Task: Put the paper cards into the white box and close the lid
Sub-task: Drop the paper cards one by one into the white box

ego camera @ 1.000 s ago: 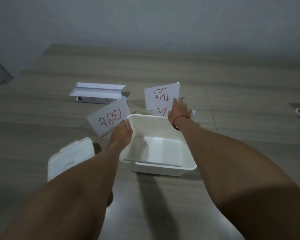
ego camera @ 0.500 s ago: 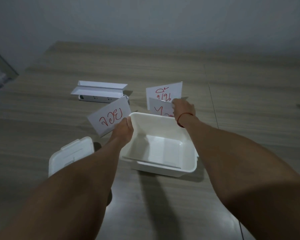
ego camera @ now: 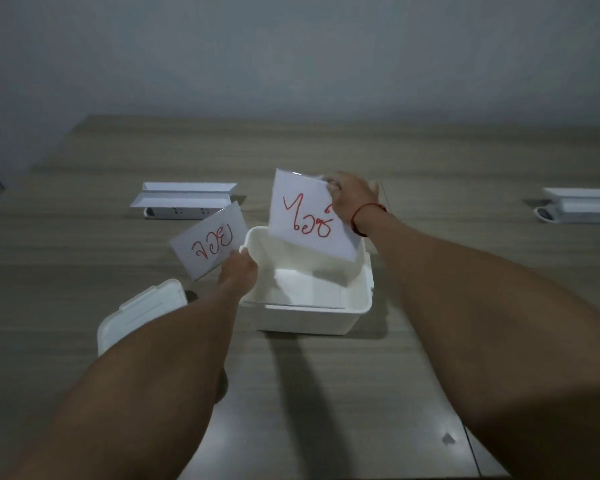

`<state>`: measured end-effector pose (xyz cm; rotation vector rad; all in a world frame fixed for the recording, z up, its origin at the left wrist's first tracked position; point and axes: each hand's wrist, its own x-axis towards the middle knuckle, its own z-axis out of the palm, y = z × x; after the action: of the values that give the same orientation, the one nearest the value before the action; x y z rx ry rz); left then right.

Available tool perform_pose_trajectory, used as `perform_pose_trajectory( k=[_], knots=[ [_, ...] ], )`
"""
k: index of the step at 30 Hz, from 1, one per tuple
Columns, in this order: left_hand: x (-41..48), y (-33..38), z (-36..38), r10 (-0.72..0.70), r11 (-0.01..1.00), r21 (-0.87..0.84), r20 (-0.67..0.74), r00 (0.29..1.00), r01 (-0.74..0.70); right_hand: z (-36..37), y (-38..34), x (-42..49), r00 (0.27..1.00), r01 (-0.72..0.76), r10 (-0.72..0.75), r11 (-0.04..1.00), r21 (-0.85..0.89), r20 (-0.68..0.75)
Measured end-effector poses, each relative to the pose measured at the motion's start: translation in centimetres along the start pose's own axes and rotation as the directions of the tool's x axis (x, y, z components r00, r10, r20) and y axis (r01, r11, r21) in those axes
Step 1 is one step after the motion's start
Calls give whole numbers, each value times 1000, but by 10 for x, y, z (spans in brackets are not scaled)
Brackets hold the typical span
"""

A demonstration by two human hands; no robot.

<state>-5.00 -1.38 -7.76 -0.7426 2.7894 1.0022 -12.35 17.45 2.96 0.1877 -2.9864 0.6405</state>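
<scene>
desk (ego camera: 326, 393): wood-grain, dim light; both forearms reach out over the near part.
lid (ego camera: 142, 311): one, off the box, lying flat at near left, partly hidden under the left forearm. Likely parked there so the box stays open for loading.
box (ego camera: 309, 318): one, white, open, centre of desk between the two arms. A pale flat sheet seems to lie on its floor; can't tell if that's a card.
left hand (ego camera: 238, 275): at the box's left rim, grip pinched on the lower right corner of one card.
left card (ego camera: 210, 240): red handwriting up, tilted, held outside the box just left of the rim. Looks queued to go in second.
right hand (ego camera: 352, 195): over the box's far right corner, red string on the wrist, grip closed on the top right edge of the cards.
right cards (ego camera: 309, 220): front one shows red writing; a second edge peeks out behind at the top, so likely two, not certain. Lower edge hangs over the box opening, angled down, probably to slide in.
count: cards in hand, two sure, probably three.
far desk: one white power strip (ego camera: 184, 202) with its open packaging at left; another white item (ego camera: 582, 209) at the right edge, unclear what.
status: cards not yet in, lid not yet on.
</scene>
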Motion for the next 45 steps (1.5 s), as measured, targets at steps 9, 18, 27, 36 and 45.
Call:
perform_pose_trajectory(
  k=[9, 18, 27, 36, 45],
  knots=[
    [-19, 2, -6, -24, 1000, 17, -8, 1000, 25, 57, 14, -62, 716, 42, 38, 994, -97, 697],
    [-1, -14, -7, -48, 995, -95, -70, 996, 41, 59, 2, -51, 870, -124, 61, 988, 96, 489],
    [67, -23, -40, 130, 968, 248, -335, 933, -46, 100, 4, -7, 984, 23, 15, 977, -210, 177],
    [122, -26, -31, 90, 927, 375, -228, 969, 2, 134, -4, 32, 979, 152, -135, 983, -105, 153],
    [118, -28, -48, 236, 915, 387, -291, 927, -111, 132, -3, 37, 977, 89, -47, 977, -196, 207]
  ],
)
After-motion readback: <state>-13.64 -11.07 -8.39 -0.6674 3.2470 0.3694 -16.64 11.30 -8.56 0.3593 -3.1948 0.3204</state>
